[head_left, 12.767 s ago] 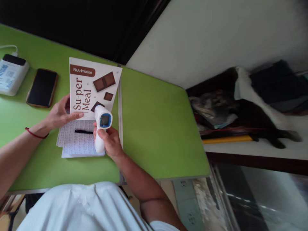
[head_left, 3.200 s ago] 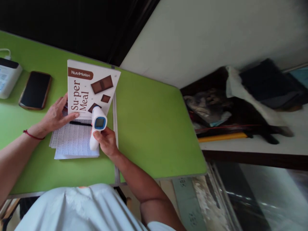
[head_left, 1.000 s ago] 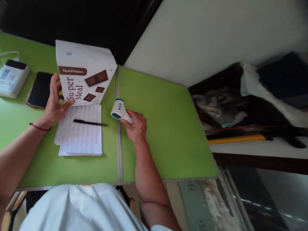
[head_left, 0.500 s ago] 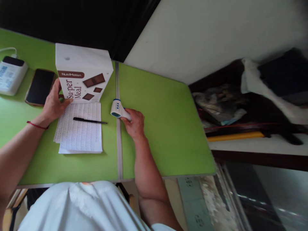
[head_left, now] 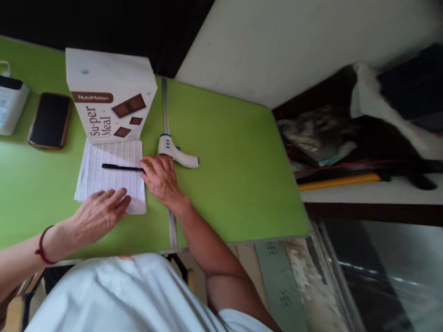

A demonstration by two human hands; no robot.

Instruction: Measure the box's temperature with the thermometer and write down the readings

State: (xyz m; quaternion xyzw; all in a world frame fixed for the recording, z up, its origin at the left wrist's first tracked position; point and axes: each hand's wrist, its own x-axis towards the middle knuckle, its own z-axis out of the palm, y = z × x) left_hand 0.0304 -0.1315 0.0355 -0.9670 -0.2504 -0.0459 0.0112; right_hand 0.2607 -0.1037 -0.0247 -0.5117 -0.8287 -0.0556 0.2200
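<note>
Pen point(head_left: 119, 167), one; sheets point(head_left: 107, 180), seemingly several

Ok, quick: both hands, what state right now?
Left hand: open, over the text-covered sheets, holding nothing visible.
Right hand: at one end of the black pen; grip cannot be told.

Left hand point(head_left: 99, 213) palm-down, right hand point(head_left: 161, 181) loosely bent

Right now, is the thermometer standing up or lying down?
Lying down: the thermometer is on its side on the green table, with its handle stretched out toward the right.
</note>
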